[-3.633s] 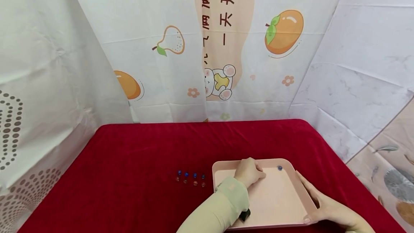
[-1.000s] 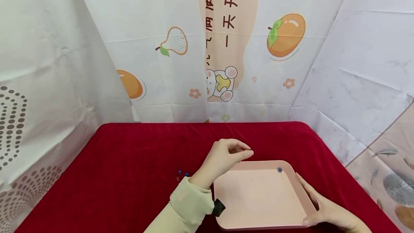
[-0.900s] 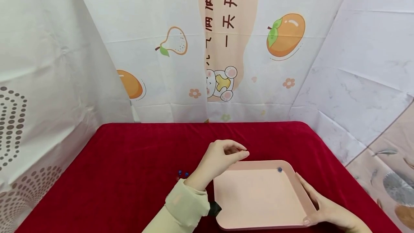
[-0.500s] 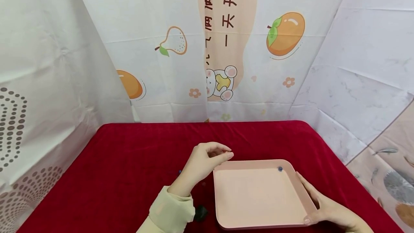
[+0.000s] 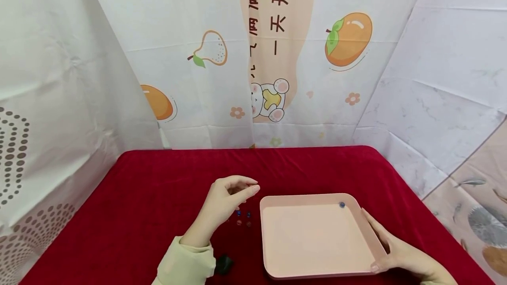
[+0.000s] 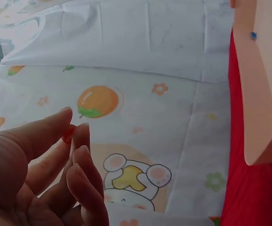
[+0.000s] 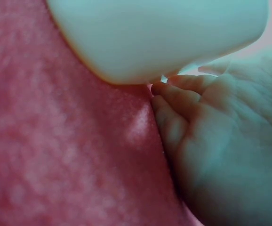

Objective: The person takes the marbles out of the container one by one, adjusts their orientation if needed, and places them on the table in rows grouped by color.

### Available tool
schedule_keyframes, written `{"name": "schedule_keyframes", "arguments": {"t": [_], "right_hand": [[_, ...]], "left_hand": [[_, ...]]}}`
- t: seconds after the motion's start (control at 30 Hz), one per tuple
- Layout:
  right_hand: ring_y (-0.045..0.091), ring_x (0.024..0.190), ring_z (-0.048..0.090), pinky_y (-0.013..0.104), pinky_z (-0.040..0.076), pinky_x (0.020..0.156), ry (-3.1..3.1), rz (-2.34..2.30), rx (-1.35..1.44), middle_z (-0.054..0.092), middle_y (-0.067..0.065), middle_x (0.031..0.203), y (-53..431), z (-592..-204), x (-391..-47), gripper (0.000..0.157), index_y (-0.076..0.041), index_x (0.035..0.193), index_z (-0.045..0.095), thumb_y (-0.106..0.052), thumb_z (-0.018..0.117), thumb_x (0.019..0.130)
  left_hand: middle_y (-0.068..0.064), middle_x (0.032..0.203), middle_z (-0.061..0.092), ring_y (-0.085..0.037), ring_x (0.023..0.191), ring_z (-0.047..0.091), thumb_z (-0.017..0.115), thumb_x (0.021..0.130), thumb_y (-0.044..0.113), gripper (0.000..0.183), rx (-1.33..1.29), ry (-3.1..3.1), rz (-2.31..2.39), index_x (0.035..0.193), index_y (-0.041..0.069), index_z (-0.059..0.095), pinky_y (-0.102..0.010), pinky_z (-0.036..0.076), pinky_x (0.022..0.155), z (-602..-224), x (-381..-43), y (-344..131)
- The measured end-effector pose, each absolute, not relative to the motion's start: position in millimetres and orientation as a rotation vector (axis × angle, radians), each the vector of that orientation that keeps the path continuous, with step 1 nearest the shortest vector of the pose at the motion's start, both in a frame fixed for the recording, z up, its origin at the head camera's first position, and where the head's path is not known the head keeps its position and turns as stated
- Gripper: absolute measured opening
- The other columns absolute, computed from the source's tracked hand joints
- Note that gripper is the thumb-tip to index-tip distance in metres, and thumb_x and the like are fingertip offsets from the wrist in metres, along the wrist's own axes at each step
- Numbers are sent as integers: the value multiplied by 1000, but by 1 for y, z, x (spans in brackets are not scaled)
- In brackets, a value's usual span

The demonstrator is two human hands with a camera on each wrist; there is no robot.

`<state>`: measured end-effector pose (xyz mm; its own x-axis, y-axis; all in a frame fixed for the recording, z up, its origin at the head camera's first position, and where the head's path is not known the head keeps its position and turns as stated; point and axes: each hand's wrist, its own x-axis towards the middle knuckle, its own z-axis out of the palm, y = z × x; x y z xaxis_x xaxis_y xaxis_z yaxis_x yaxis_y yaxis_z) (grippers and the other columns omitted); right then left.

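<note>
My left hand (image 5: 225, 199) is raised above the red cloth, left of the pink tray (image 5: 313, 272). Its thumb and fingertips pinch a small translucent red marble (image 6: 68, 134), seen in the left wrist view. Under that hand lie blue marbles (image 5: 238, 213) and reddish clear marbles (image 5: 239, 222); the hand and forearm hide part of the group. One blue marble (image 5: 342, 205) sits inside the tray near its far right corner. My right hand (image 5: 400, 254) holds the tray's right side, thumb at the near corner and fingers along the outer wall.
A red velvet cloth (image 5: 166, 188) covers the table. Printed white curtains (image 5: 210, 91) hang behind the table and at both sides. A black object (image 5: 224, 264) shows by the left sleeve.
My left hand was down inside the tray earlier. It has since risen and moved left, out past the tray's left edge, pinching the red marble. My right hand stays on the tray.
</note>
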<state>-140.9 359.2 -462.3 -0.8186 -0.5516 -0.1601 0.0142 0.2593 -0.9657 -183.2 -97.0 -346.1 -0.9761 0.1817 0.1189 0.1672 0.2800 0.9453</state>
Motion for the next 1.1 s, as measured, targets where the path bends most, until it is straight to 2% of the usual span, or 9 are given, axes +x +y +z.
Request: {"name": "schedule_keyframes", "arguments": {"t": [0.23,0.37,0.6,0.93,1.1], "right_hand": [[-2,127,37,15,41,95,2095,-1594,-514,18,-23,156,357,-459,-142,112,-29,159,-8,-3,65,79],[-2,127,37,16,41,94,2115,-1578,-508,19,-24,154,356,-458,-143,113,-29,159,-8,-3,66,79],[0,127,39,17,42,94,2079,-1591,-516,17,-22,157,359,-461,-141,111,-31,159,-8,-3,64,79],[-6,128,34,17,43,94,2086,-1570,-537,12,-27,157,360,-463,-142,110,-29,159,-11,-4,63,82],[-3,128,38,16,42,95,2067,-1576,-500,18,-26,156,361,-463,-142,109,-32,159,-10,-4,63,82]], "left_hand": [[0,92,73,-13,71,60,77,86,27,21,294,2486,1903,107,22,76,-27,51,54,-353,-180,-108],[-2,93,74,-14,71,61,78,86,27,22,261,2498,1911,107,20,76,-27,53,60,-355,-179,-116],[-2,91,74,-14,61,56,77,86,23,22,180,2528,1915,107,17,76,-25,49,54,-360,-180,-130],[-3,97,74,-12,71,60,78,85,27,28,122,2569,1839,110,14,74,-28,52,61,-364,-187,-154],[-2,102,74,-13,83,65,78,86,28,26,197,2701,1698,108,16,74,-27,53,68,-369,-192,-167]]}}
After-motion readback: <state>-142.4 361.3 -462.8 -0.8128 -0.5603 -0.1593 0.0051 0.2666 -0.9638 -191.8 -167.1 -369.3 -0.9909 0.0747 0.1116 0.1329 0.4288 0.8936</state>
